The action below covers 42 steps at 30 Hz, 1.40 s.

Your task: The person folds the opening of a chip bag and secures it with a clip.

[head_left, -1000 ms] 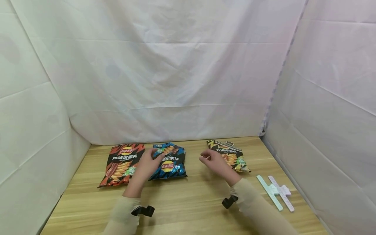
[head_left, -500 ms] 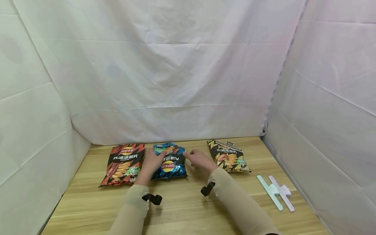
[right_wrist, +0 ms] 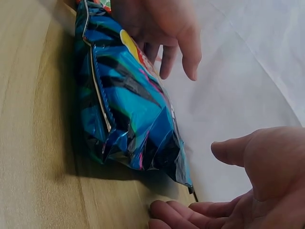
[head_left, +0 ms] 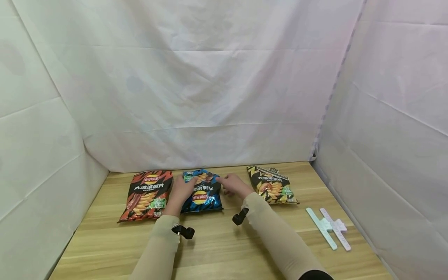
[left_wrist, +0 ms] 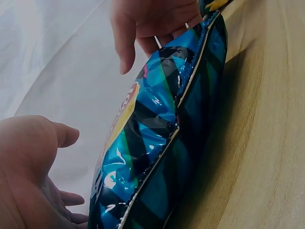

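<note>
Head view: blue chip bag [head_left: 201,191] lies flat on the wooden table [head_left: 224,249], lower centre of frame, between a red chip bag [head_left: 146,195] to its left and a black chip bag [head_left: 272,189] to its right. Left hand [head_left: 182,189] sits at the bag's left edge, right hand [head_left: 232,185] at its upper right corner. Fingers of both look loosely extended; real contact is too small to tell here. Two sealing clips [head_left: 329,228], one pale green and one pink, lie at lower right, well apart from the bags.

Left wrist view: blue chip bag [left_wrist: 162,143] fills the centre, puffed with air, glossy foil, side seam running diagonally. Left hand [left_wrist: 28,167] in lower left has its fingers spread and relaxed, holding nothing, just beside the bag. Right hand [left_wrist: 147,24] at the top rests near the far corner, fingers straight.

Right wrist view: blue chip bag [right_wrist: 126,100] in centre left. Right hand [right_wrist: 248,176] at lower right is open-palmed with fingers slightly curved, not gripping. Left hand [right_wrist: 162,24] is at the top, fingertips hanging over the bag.

Handling judgement: light, crinkly, slippery film, contents fragile; best pinched at the flat crimped end seams or corners, not squeezed in the middle.

Hidden: the bag's underside, whether its top is open, and most of the print in the wrist views.
</note>
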Motion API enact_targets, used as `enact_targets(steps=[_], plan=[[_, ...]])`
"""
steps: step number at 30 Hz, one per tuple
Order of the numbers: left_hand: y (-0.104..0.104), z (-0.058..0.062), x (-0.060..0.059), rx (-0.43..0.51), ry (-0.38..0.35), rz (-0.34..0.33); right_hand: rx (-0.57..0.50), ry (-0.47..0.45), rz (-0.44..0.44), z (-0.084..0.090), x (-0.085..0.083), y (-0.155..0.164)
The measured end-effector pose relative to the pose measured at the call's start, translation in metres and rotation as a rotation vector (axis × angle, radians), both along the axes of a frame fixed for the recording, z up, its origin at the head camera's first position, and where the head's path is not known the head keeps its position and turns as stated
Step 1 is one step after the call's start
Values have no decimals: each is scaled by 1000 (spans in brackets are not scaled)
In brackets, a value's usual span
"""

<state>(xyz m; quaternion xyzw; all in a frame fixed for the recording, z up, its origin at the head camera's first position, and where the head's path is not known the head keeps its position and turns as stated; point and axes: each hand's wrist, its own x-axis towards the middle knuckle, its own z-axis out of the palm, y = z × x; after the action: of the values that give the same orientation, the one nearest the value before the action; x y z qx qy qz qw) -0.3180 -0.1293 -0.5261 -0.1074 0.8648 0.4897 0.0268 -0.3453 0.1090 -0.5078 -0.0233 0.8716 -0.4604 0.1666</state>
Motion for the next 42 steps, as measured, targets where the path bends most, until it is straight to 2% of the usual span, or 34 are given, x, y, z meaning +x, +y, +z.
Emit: enact_targets(steps=[7,12,15,19,23,26,31,36,42], plan=[[0,-1,1,25,11,20,-47,-10,-5,-8,-4,-5],[4,-3,0,81,38,74,-50,41,-48,-15,-7,-13],[6,-5,-2,143,84,135,-87,72,-98,-17,-9,-17],[5,-5,-4,238,189,203,-199,125,-156,-20,-10,-18],[2,-5,-5,355,239,220,-302,177,-153,-23,-11,-15],[-3,-6,-7,428,199,208,-350,195,-130,-25,-10,-11],[-13,-6,-10,477,127,119,-396,188,-101,-26,-5,-5],[-16,-4,-9,532,137,44,-385,180,-73,-17,2,0],[-13,4,-3,565,166,-15,-365,168,-39,-6,8,8]])
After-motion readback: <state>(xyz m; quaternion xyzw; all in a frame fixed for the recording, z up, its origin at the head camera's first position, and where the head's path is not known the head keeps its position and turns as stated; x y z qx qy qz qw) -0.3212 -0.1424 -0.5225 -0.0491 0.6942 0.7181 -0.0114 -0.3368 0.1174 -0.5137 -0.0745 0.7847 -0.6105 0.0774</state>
